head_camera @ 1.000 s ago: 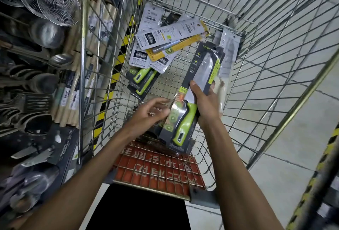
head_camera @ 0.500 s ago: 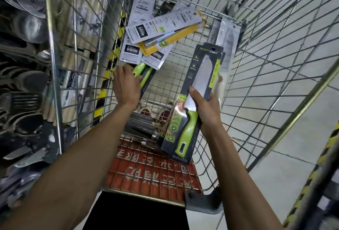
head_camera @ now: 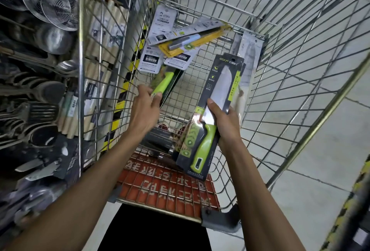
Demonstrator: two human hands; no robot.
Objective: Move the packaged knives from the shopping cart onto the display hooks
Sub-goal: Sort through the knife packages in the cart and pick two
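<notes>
While right hand (head_camera: 225, 124) grips packaged knife (head_camera: 222, 88), left hand (head_camera: 144, 109) pinches second knife (head_camera: 163, 82).

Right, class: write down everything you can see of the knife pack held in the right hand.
The knife pack is a long dark card with a hang hole at its top and green labels. Under shiny clear plastic lies a silver blade with a green handle. It is held above the cart floor, tilted, blade end away from the person. The right hand grips its middle, thumb across the front.
</notes>
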